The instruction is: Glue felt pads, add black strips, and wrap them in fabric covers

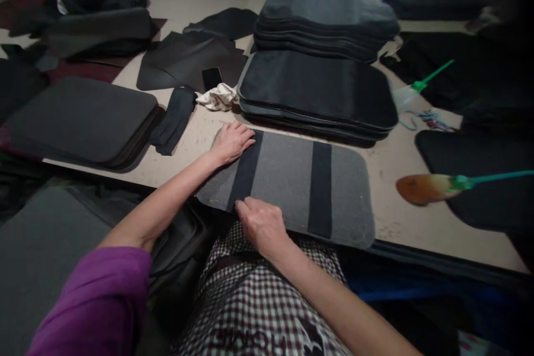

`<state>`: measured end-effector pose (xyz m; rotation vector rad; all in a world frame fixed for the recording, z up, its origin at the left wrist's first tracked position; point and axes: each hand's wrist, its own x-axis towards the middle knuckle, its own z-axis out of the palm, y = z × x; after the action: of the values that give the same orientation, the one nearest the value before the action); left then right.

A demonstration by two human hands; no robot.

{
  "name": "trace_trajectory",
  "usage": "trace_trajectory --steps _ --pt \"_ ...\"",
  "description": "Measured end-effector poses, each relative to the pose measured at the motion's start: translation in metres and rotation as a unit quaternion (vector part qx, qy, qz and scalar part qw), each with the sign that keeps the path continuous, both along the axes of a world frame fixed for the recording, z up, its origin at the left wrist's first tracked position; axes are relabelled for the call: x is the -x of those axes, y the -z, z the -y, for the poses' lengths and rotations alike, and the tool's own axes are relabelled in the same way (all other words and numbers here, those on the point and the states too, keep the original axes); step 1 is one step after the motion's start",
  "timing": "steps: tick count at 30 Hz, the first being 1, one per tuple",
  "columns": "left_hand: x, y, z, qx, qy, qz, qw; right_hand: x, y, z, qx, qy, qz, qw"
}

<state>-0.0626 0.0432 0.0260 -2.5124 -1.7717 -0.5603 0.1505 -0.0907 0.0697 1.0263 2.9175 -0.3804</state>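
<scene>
A grey panel with rounded corners [287, 183] lies at the table's front edge, its near side slightly overhanging. Two dark fabric strips cross it from far to near, a left strip [246, 171] and a right strip [320, 189]. My left hand [232, 142] rests flat on the panel, fingertips on the far end of the left strip. At that strip's near end, my right hand [262, 223] has its fingers curled and pinched on the strip and panel edge. Just behind the panel is a stack of black rounded panels [317, 89].
More stacked panels stand behind [325, 11] and at left [83, 117]. A folded dark cloth [174, 119], a white rag [217, 97] and a phone [212, 78] lie nearby. At right are an amber-coloured bottle with a green nozzle [425, 188] and a clear one [406, 95].
</scene>
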Motion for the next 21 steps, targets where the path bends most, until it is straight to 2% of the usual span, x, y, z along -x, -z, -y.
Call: trace_trajectory --steps 2,5,9,13,16,19,21 --pt "0.0 0.002 -0.004 0.001 -0.008 0.014 1.0 -0.003 0.005 0.001 -0.042 -0.031 -0.024 0.998" --pt "-0.003 0.003 -0.01 -0.002 -0.031 0.041 0.999 -0.005 0.009 -0.001 -0.08 -0.034 -0.046 0.995" --pt "-0.005 -0.002 -0.021 0.002 -0.072 0.115 0.991 -0.005 0.008 -0.006 -0.07 -0.027 -0.059 0.995" --pt "0.005 -0.021 -0.021 -0.022 -0.099 0.206 0.973 -0.005 -0.001 -0.011 -0.04 -0.023 -0.064 0.997" --pt "0.024 -0.046 -0.001 -0.067 -0.102 0.323 0.939 -0.01 -0.01 -0.012 -0.008 -0.012 -0.096 0.995" --pt "0.045 -0.071 0.039 -0.106 -0.124 0.387 0.908 -0.025 -0.018 -0.013 0.019 0.008 -0.174 0.985" --pt "0.057 -0.082 0.069 -0.122 -0.156 0.415 0.888 -0.045 -0.02 -0.015 0.037 0.026 -0.239 0.97"
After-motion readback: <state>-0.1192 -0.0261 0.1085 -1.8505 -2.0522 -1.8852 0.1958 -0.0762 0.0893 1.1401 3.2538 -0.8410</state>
